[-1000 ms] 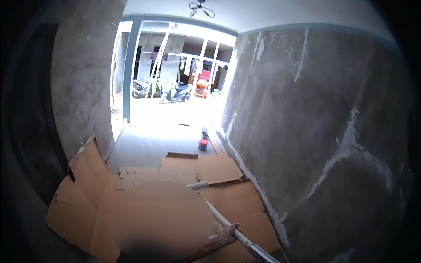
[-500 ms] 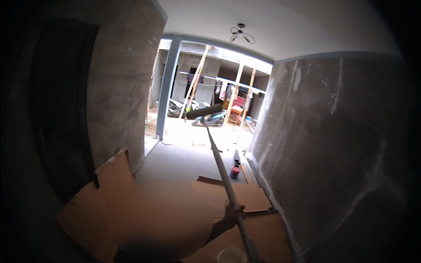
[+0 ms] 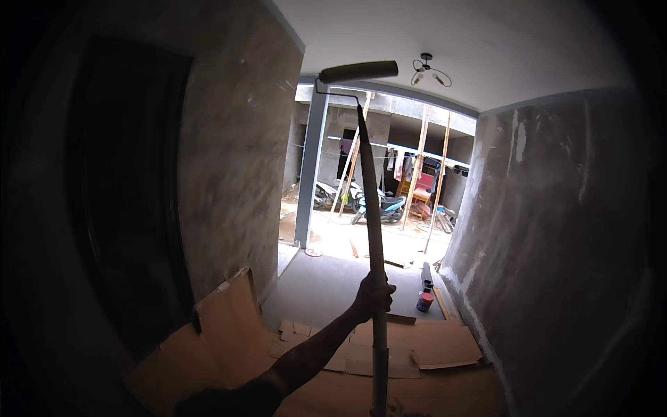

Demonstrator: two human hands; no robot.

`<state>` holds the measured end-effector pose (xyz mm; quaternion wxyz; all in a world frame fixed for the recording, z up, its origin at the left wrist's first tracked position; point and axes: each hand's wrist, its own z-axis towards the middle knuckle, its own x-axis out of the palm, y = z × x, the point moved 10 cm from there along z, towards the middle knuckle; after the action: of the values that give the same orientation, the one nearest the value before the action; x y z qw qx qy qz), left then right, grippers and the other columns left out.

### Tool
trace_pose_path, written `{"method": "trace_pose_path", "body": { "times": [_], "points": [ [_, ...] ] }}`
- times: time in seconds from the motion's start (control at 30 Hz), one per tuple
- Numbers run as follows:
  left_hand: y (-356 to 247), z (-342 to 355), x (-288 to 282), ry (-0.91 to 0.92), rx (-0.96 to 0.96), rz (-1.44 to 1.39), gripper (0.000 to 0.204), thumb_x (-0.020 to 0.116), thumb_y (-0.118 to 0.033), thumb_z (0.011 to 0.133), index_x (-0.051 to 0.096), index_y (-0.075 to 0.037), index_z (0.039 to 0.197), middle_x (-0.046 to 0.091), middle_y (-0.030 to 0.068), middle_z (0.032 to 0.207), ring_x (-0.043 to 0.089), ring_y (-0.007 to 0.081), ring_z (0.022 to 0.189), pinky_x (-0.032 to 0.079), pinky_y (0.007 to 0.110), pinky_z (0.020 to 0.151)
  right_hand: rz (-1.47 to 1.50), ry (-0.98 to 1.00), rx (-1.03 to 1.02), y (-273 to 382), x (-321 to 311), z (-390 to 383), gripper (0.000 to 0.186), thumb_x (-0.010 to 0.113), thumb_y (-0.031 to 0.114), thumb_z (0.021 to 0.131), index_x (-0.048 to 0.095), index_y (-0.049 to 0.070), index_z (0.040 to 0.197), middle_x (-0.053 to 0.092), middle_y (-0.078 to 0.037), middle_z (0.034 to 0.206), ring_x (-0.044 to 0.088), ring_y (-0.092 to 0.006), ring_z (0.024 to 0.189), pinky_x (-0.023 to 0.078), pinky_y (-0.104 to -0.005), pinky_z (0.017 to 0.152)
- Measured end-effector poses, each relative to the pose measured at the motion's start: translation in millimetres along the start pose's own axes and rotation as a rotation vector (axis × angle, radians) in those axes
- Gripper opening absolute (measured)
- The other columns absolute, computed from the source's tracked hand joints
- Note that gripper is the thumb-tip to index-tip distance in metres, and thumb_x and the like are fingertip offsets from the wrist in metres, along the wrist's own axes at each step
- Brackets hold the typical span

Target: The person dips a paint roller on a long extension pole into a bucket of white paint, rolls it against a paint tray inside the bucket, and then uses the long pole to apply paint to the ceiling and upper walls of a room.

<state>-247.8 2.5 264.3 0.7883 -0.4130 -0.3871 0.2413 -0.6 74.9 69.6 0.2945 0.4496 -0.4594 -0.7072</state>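
My left hand (image 3: 375, 295) is closed around the long pole of a paint roller (image 3: 373, 215), with the forearm reaching in from the lower left. The pole stands almost upright. At its top, a thin wire frame carries the dark, wide roller sleeve (image 3: 359, 71), which is raised close to the ceiling (image 3: 375, 28) near the top of the doorway; whether it touches cannot be told. At the lower edge, a dim part of my right hand (image 3: 396, 409) shows against the pole's lower end, its fingers seemingly wrapped round it; most of that hand is cut off.
Cardboard sheets (image 3: 445, 344) cover the near floor, some leaning on the left wall. A red-lidded can (image 3: 425, 301) stands by the right wall. A ceiling lamp (image 3: 429, 69) hangs right of the roller. Beyond the opening are bamboo poles and parked motorbikes (image 3: 382, 207).
The roller has risen from the middle of the doorway up to the ceiling, and the pole is more upright. My view has shifted left; the pale round rim at the lower edge is out of sight.
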Motion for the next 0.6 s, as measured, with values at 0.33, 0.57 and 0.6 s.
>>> {"method": "trace_pose_path", "body": {
  "times": [0.33, 0.57, 0.6],
  "points": [
    [-79.8, 36.5, -45.5, 0.101, 0.034, 0.081, 0.022, 0.061, 0.000, 0.082, 0.043, -0.009, 0.092, 0.046, 0.0012, 0.064, 0.052, 0.0136, 0.044, 0.048, 0.031, 0.040, 0.541, 0.502, -0.166, 32.7, 134.2, 150.6, 0.073, 0.075, 0.016, 0.077, 0.033, -0.004, 0.134, 0.065, -0.014, 0.090, 0.065, -0.0208, 0.087, 0.053, -0.0364, 0.077],
    [-119.9, 114.2, -43.5, 0.166, 0.140, 0.189, 0.028, 0.062, -0.007, 0.085, 0.043, -0.005, 0.107, 0.053, 0.0050, 0.072, 0.060, 0.0164, 0.055, 0.055, 0.033, 0.048, 0.440, 0.415, -0.167, 101.3, 129.0, 248.1, 0.053, 0.067, 0.000, 0.076, 0.045, -0.002, 0.125, 0.059, -0.008, 0.067, 0.060, -0.0170, 0.053, 0.051, -0.0314, 0.048],
    [-130.3, 124.7, -46.2, 0.153, 0.178, 0.267, 0.030, 0.062, -0.010, 0.087, 0.044, -0.004, 0.110, 0.054, 0.0053, 0.074, 0.061, 0.0168, 0.060, 0.056, 0.033, 0.053, 0.408, 0.366, -0.187, 109.9, 129.3, 263.5, 0.050, 0.067, 0.000, 0.076, 0.046, -0.002, 0.122, 0.058, -0.007, 0.066, 0.059, -0.0168, 0.053, 0.051, -0.0313, 0.047]
  ]
}}
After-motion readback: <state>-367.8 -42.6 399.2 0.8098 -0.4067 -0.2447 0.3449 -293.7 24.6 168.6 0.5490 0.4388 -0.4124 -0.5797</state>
